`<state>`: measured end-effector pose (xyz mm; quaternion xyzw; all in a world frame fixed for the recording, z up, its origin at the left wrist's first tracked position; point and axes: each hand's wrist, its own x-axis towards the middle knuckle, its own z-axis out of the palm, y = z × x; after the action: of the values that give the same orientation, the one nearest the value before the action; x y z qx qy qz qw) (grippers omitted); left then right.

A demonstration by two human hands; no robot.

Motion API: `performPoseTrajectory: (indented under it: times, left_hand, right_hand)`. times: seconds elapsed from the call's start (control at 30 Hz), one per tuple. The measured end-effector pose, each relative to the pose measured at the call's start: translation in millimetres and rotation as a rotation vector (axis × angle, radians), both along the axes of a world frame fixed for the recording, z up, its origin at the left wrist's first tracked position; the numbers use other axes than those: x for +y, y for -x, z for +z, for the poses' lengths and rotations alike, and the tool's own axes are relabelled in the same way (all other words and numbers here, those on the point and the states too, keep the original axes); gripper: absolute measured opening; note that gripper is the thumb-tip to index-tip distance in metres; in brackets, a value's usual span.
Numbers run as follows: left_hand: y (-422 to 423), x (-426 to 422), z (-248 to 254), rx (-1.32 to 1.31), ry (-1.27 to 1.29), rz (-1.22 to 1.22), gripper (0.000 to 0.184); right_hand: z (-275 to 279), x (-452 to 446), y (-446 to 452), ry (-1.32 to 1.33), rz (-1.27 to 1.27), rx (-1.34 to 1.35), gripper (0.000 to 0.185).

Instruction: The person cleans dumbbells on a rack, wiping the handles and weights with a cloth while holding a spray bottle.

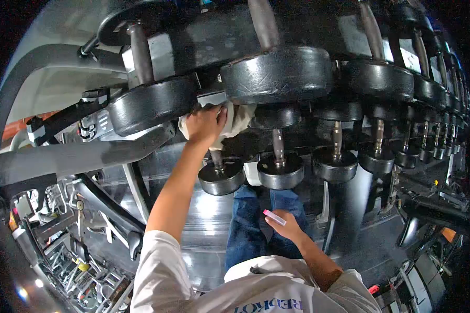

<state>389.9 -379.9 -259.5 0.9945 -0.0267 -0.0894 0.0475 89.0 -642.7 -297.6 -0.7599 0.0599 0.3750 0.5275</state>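
My left hand point(206, 124) reaches up to the rack and grips a crumpled off-white cloth point(239, 121), its fingers bent over it. The cloth is between a large black dumbbell point(152, 106) on the left and another large black dumbbell point(277, 75) on the right, by the upper tier's front edge. Below it sits a smaller dumbbell point(221, 176) of the lower tier, its handle partly covered by the cloth. Down in front of my legs, my right hand point(287, 229) is closed around a small whitish object with a pink end point(274, 217); its exact kind is unclear.
More dumbbells point(378, 81) line both tiers towards the right. A thick grey machine arm point(89, 156) juts in at the left, close to my left forearm. Gym machines point(78, 261) stand at lower left, and a bench frame point(433, 208) is on the right.
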Motion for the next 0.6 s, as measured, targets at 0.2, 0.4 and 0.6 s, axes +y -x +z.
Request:
performPoseTrajectory:
  times: [0.2,0.4,0.6]
  left_hand:
    - [-31.1,23.0,-25.2,0.259,0.268,0.026,0.036]
    - [-19.9,35.9,-48.5,-0.102,0.424,0.172,0.028]
    - [59.1,33.4,-9.8,-0.450,1.496,0.750,0.036]
  right_hand:
    - [-6.5,21.0,-3.0,-0.041,-0.011,-0.023,0.024]
    - [-7.5,29.9,3.4,-0.071,0.032,-0.130,0.021]
    - [-9.7,20.7,-0.1,-0.188,0.051,-0.072,0.021]
